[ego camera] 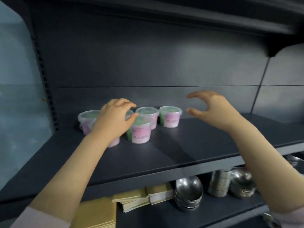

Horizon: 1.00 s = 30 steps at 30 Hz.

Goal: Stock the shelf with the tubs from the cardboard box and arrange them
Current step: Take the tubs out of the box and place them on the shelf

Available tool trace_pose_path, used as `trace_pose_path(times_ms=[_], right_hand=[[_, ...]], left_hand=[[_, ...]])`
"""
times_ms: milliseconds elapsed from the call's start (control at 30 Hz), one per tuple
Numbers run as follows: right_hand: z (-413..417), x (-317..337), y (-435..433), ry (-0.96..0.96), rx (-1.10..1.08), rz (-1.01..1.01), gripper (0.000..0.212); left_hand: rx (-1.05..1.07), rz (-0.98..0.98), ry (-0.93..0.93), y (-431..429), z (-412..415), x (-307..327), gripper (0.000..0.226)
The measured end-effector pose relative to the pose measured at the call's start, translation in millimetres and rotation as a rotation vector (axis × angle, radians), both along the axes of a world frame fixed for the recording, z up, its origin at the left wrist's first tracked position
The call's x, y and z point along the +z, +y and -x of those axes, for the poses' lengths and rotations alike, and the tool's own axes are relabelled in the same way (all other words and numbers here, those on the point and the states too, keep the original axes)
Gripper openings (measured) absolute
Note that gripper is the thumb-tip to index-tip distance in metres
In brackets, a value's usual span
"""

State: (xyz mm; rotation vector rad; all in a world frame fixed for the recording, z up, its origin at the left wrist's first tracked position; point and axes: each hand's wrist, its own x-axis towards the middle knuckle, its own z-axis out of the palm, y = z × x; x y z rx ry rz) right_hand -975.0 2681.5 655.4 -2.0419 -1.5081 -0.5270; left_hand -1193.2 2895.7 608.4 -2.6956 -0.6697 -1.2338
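Several small clear tubs with pink and green labels stand in a cluster at the back left of the dark shelf (189, 145). The front tub (141, 130) is nearest me; two more tubs (148, 113) (170, 116) stand behind it to the right, and another tub (85, 119) is at the left. My left hand (113, 119) hovers over the cluster with curled fingers and hides a tub beneath it; I cannot tell whether it touches one. My right hand (212, 107) is raised to the right of the tubs, fingers spread and curved, holding nothing. No cardboard box is in view.
The shelf stretches bare to the right of the tubs. Another shelf board (213, 15) hangs overhead. On the lower shelf lie stacked yellow paper packs (143, 198), stacked steel bowls (188, 191) and more steel ware (240, 183). A perforated upright (44, 83) bounds the left side.
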Motion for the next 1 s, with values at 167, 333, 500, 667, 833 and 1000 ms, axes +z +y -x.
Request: trace_pose_path(times_ms=[167,333,500,667,833,1000], right_hand=[[-29,-14,-132,-0.067,-0.193,-0.078,0.044],[-58,-57,-283,-0.116,-0.407,-0.125,0.038],[-89,-140,-418,-0.009,-0.56,-0.049,0.039],[-118,-225,-515,0.209,-0.704,0.081,0.046],[-151,-298,-573,0.43,-0.813,0.149,0.047],[-198,-359,-609,0.614,-0.865,0.213,0.042]], left_hand=[[-0.118,-0.064,-0.07,-97,-76,-5,0.03],[-0.287,-0.051,-0.096,-229,-150,-49,0.035],[-0.509,0.155,0.058,-361,-215,-126,0.044],[-0.614,0.229,0.299,-459,-270,-204,0.046],[-0.675,0.258,0.493,-519,-321,-271,0.043],[-0.735,0.343,0.606,-554,-383,-333,0.035]])
